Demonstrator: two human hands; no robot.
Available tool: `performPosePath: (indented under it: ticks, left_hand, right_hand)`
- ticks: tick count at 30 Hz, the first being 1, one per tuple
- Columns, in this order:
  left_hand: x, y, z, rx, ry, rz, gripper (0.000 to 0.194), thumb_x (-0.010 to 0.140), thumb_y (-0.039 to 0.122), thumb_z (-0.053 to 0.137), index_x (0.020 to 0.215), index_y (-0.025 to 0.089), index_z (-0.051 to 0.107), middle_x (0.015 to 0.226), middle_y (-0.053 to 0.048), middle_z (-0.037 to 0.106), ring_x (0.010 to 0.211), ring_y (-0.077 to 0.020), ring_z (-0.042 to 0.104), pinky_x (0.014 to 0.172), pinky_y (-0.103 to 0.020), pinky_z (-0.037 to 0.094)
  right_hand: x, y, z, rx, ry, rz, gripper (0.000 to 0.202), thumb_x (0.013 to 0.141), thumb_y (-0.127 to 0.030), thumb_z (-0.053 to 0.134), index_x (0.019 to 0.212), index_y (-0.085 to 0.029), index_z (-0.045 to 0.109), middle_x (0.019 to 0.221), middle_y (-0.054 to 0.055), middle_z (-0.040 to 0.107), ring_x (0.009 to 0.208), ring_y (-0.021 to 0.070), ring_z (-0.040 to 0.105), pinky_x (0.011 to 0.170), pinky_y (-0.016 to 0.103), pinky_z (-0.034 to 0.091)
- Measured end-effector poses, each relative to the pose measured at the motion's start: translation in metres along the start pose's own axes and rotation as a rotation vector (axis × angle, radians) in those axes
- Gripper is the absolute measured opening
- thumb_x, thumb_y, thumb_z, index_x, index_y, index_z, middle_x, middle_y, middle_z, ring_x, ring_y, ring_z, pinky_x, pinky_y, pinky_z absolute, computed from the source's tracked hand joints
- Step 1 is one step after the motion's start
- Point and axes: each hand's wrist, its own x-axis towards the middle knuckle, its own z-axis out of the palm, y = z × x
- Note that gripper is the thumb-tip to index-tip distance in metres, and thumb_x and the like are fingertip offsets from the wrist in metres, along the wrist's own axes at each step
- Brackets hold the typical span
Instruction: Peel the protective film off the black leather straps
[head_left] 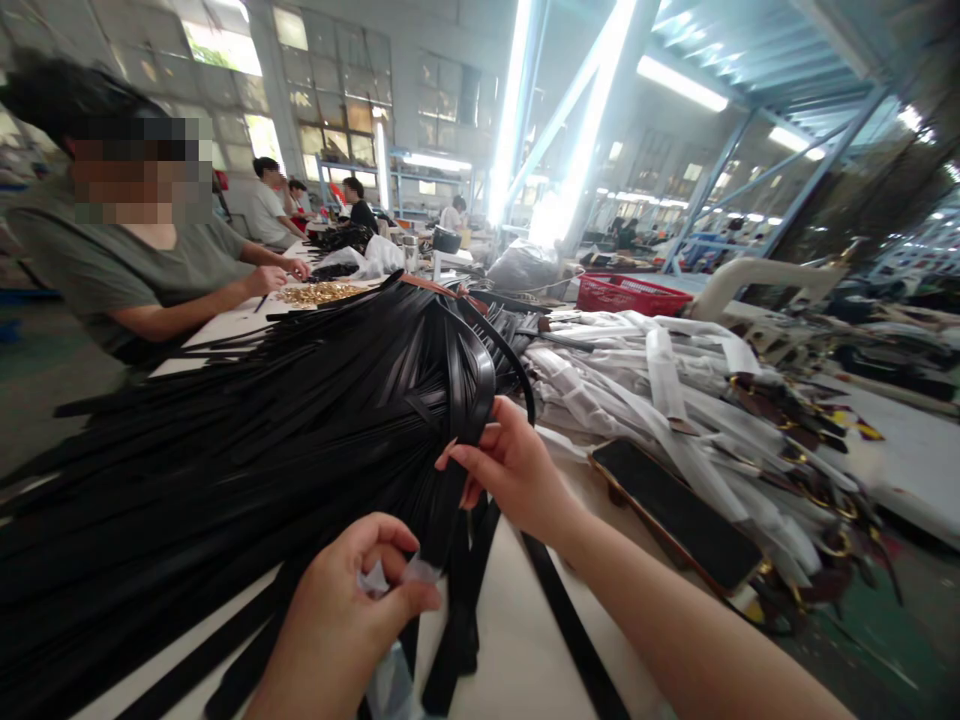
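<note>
My right hand (510,465) pinches a black strap (474,385) that curves up from the pile, near the middle of the view. Below and to its left, my left hand (364,590) is closed on a piece of clear plastic film (420,570), next to the strap's lower part. A large heap of long black straps (247,430) spreads across the table (517,620) on the left and centre. More of the film (390,680) hangs under my left hand.
Wrapped white straps with buckles (660,400) lie at the right, beside a dark phone (679,515). A red basket (630,295) and a sewing machine (772,285) stand behind. At the left a person (157,260) works near gold-coloured pieces (319,292).
</note>
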Motion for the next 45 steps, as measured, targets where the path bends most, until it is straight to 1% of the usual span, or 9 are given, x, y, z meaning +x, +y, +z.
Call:
performPosePath:
  ticks: [7, 16, 19, 21, 24, 30, 37, 42, 45]
  left_hand:
    - [0.0, -0.002, -0.004, -0.197, -0.141, -0.056, 0.023, 0.068, 0.037, 0.072, 0.078, 0.017, 0.064, 0.064, 0.0, 0.069, 0.061, -0.0162, 0.057, 0.057, -0.024, 0.038]
    - [-0.002, 0.003, -0.005, -0.356, -0.174, -0.167, 0.034, 0.066, 0.046, 0.076, 0.066, 0.016, 0.061, 0.06, -0.001, 0.067, 0.048, -0.008, 0.043, 0.047, -0.018, 0.025]
    - [-0.004, 0.007, -0.005, -0.365, -0.21, -0.181, 0.031, 0.066, 0.043, 0.076, 0.062, 0.017, 0.06, 0.058, -0.001, 0.068, 0.044, -0.0068, 0.038, 0.045, -0.019, 0.021]
    - [-0.005, 0.008, -0.006, -0.343, -0.215, -0.147, 0.028, 0.064, 0.039, 0.078, 0.059, 0.016, 0.063, 0.056, 0.0, 0.066, 0.047, -0.0076, 0.04, 0.047, -0.02, 0.026]
    - [-0.006, 0.009, -0.009, -0.277, -0.24, -0.053, 0.019, 0.061, 0.029, 0.081, 0.056, 0.016, 0.069, 0.056, 0.002, 0.062, 0.056, -0.0096, 0.048, 0.056, -0.02, 0.035]
    - [-0.027, 0.023, -0.022, -0.299, -0.548, -0.067, 0.015, 0.059, 0.016, 0.084, 0.053, 0.017, 0.07, 0.045, 0.005, 0.059, 0.042, -0.0053, 0.043, 0.042, -0.017, 0.027]
    - [-0.046, 0.035, -0.02, -0.525, -0.883, -0.241, 0.011, 0.061, 0.023, 0.084, 0.057, 0.018, 0.074, 0.058, -0.001, 0.07, 0.045, -0.0099, 0.058, 0.043, -0.018, 0.044]
    - [-0.043, 0.027, -0.007, -0.143, -0.616, -0.174, 0.015, 0.073, 0.025, 0.07, 0.059, 0.018, 0.071, 0.06, -0.003, 0.073, 0.047, -0.011, 0.057, 0.047, -0.019, 0.038]
    - [-0.034, 0.016, -0.003, 0.001, -0.522, -0.12, 0.022, 0.074, 0.038, 0.071, 0.061, 0.02, 0.07, 0.057, -0.003, 0.071, 0.045, -0.0125, 0.051, 0.044, -0.021, 0.031]
  right_hand:
    - [-0.007, 0.004, 0.008, 0.029, -0.055, 0.008, 0.036, 0.081, -0.031, 0.072, 0.098, -0.021, 0.042, 0.079, -0.002, 0.07, 0.05, 0.0097, 0.064, 0.043, 0.019, 0.054]
    - [-0.013, 0.016, 0.008, 0.182, -0.433, 0.477, 0.049, 0.061, -0.044, 0.087, 0.093, -0.01, 0.07, 0.078, 0.001, 0.068, 0.069, 0.0104, 0.062, 0.068, 0.023, 0.05]
    - [-0.006, 0.016, 0.004, 0.224, -0.269, 0.488, 0.05, 0.063, -0.055, 0.082, 0.083, -0.011, 0.069, 0.067, -0.002, 0.061, 0.058, 0.0065, 0.055, 0.056, 0.017, 0.046]
    - [-0.001, 0.015, 0.003, 0.232, -0.077, 0.418, 0.046, 0.068, -0.055, 0.079, 0.068, -0.012, 0.062, 0.051, -0.008, 0.047, 0.043, 0.0021, 0.039, 0.04, 0.012, 0.031]
    - [-0.001, 0.01, 0.005, 0.25, -0.065, 0.363, 0.043, 0.074, -0.051, 0.076, 0.063, -0.013, 0.06, 0.042, -0.011, 0.035, 0.035, 0.0007, 0.022, 0.032, 0.013, 0.013]
    - [-0.026, -0.018, 0.015, 0.399, -0.262, 0.375, 0.031, 0.081, -0.043, 0.072, 0.082, -0.011, 0.074, 0.04, -0.01, 0.039, 0.03, 0.0007, 0.022, 0.027, 0.011, 0.019]
    - [-0.03, -0.019, 0.011, 0.452, -0.477, 0.538, 0.028, 0.072, -0.036, 0.077, 0.074, -0.008, 0.073, 0.045, -0.003, 0.058, 0.025, 0.0035, 0.034, 0.022, 0.015, 0.029]
    - [-0.02, -0.007, 0.013, 0.062, -0.481, 0.465, 0.03, 0.076, -0.039, 0.076, 0.077, -0.009, 0.07, 0.044, -0.006, 0.054, 0.034, 0.005, 0.045, 0.03, 0.013, 0.034]
    - [-0.014, -0.002, 0.012, -0.016, -0.528, 0.442, 0.034, 0.077, -0.044, 0.074, 0.082, -0.01, 0.07, 0.047, -0.007, 0.052, 0.039, 0.0048, 0.047, 0.036, 0.014, 0.038]
